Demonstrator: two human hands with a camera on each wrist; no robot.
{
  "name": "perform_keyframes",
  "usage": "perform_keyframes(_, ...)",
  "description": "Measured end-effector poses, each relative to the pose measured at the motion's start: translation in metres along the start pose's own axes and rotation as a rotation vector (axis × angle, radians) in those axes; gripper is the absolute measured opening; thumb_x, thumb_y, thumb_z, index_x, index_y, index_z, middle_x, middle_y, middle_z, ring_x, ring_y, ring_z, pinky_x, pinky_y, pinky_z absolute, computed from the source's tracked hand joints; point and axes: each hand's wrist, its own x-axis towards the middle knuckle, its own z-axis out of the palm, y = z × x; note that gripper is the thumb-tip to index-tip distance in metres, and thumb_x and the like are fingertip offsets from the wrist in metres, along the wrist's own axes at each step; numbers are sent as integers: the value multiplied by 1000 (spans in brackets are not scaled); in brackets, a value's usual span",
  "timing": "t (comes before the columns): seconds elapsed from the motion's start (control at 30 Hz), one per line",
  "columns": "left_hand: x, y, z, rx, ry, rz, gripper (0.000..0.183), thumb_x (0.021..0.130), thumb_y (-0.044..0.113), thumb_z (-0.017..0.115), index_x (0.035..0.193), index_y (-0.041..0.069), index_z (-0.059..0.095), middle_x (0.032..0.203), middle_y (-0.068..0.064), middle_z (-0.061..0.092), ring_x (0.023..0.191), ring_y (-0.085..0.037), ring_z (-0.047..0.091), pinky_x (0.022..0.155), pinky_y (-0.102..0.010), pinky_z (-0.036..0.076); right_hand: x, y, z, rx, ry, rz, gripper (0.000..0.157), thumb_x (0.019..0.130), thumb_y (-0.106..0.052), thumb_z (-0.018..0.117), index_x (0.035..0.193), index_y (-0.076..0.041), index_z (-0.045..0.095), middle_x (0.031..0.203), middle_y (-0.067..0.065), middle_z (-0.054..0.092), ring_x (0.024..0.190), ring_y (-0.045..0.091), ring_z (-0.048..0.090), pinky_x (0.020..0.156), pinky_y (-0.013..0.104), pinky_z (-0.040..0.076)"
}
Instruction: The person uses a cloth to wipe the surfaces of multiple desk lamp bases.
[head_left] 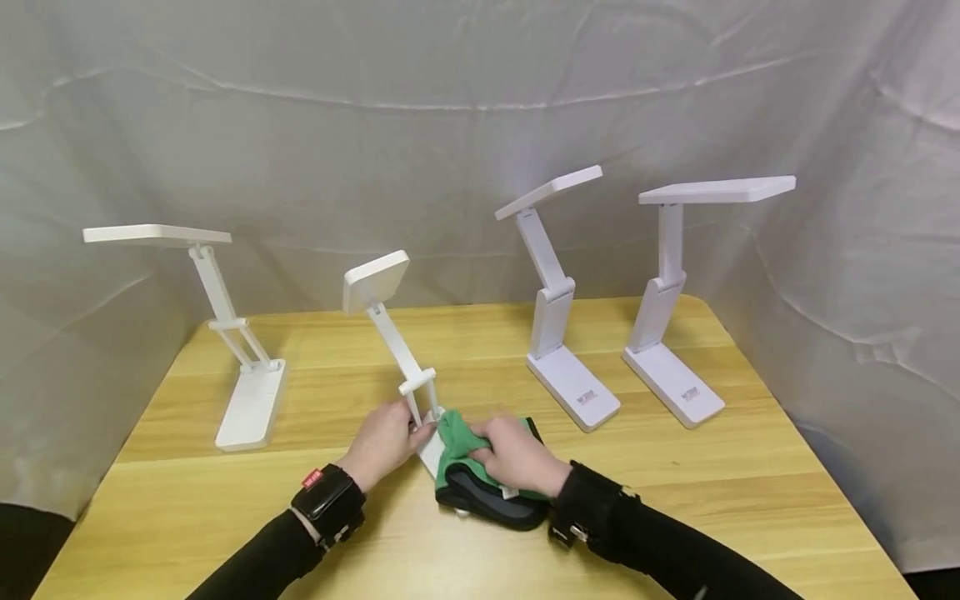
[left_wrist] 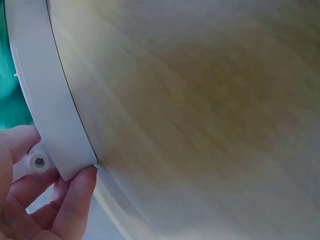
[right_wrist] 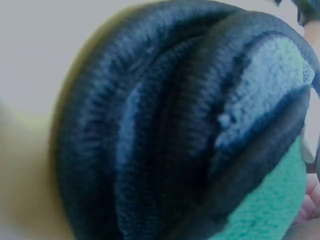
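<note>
A white folding desk lamp [head_left: 395,343] stands near the middle of the wooden table, its small head tilted. My left hand [head_left: 381,446] grips the back end of its base [left_wrist: 47,95], beside the hinge; in the left wrist view the fingertips press the base's edge. From the other side, my right hand [head_left: 519,457] pinches a green cloth [head_left: 452,446] with black edging and a grey underside. The bunched cloth lies over the lamp base and hides much of its top. Thick black folds of the cloth [right_wrist: 265,205] fill the right wrist view.
Another white lamp [head_left: 251,408] stands at the left. Two more lamps are at the right, one with a raised, slanted head [head_left: 551,193] and one with a level head [head_left: 716,191]. A pale curtain [head_left: 450,167] hangs behind the wooden table [head_left: 712,517].
</note>
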Motion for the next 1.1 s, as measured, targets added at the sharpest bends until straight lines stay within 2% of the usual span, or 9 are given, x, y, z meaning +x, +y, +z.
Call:
perform_keyframes(0.13,-1,0,-1,-4,4,5,24,83,21,72,95,3,63,70,-5,63,57,-13,56,50,-27,49,-30,-1,0,0,-24,-27,41,90,-15,64,129,-7,57,88,-1,68,61,-1,54,59,16,47)
perform_keyframes(0.23,-2,0,-1,-5,11,-3,24,83,22,72,94,3,63,70,-5,63,57,-14,57,50,-27,49,-47,-4,3,-57,-21,-42,52,87,-18,67,133,0,50,103,6,69,75,2,61,65,18,51)
perform_keyframes(0.3,-2,0,-2,-3,15,-11,23,83,22,72,93,3,63,67,-4,61,55,-13,55,48,-27,48,-51,-10,8,-146,-12,-52,52,85,-23,70,127,1,53,98,5,69,81,6,62,64,20,52)
perform_keyframes(0.5,-2,-1,-1,11,16,-4,24,83,25,72,87,4,61,60,2,52,50,-10,47,44,-26,42,-45,-29,17,-490,10,-101,57,81,-36,73,113,7,54,88,5,59,67,15,61,52,26,52)
perform_keyframes(0.73,-1,0,-1,1,3,-12,27,83,24,72,94,2,62,64,0,57,52,-10,50,45,-25,44,-43,-20,6,-455,-11,-115,26,72,0,70,95,-6,60,70,-1,61,60,8,57,47,23,46)
perform_keyframes(0.83,-1,-1,-1,0,7,-14,23,83,24,72,89,3,62,63,0,56,52,-11,50,45,-26,44,-42,-23,7,-456,-34,-108,30,78,-17,75,99,-2,61,74,1,61,62,9,59,49,23,49)
perform_keyframes(0.93,-1,-1,-1,11,13,-9,21,83,24,72,84,5,61,62,1,54,52,-10,49,45,-26,44,-39,-30,12,-533,-38,-115,60,77,-45,74,106,5,59,82,6,62,64,15,61,51,26,52)
perform_keyframes(1.0,-1,-1,-1,14,17,-4,22,83,24,72,83,6,61,62,2,54,52,-10,49,45,-26,43,-38,-33,15,-601,-33,-126,71,76,-54,71,108,8,58,85,9,62,63,16,61,51,27,53)
perform_keyframes(1.1,-1,-1,-1,7,16,-2,22,83,24,72,84,6,61,63,1,55,52,-10,49,45,-26,44,-37,-33,14,-622,-25,-131,52,78,-41,74,99,5,59,76,5,60,58,13,58,48,25,49)
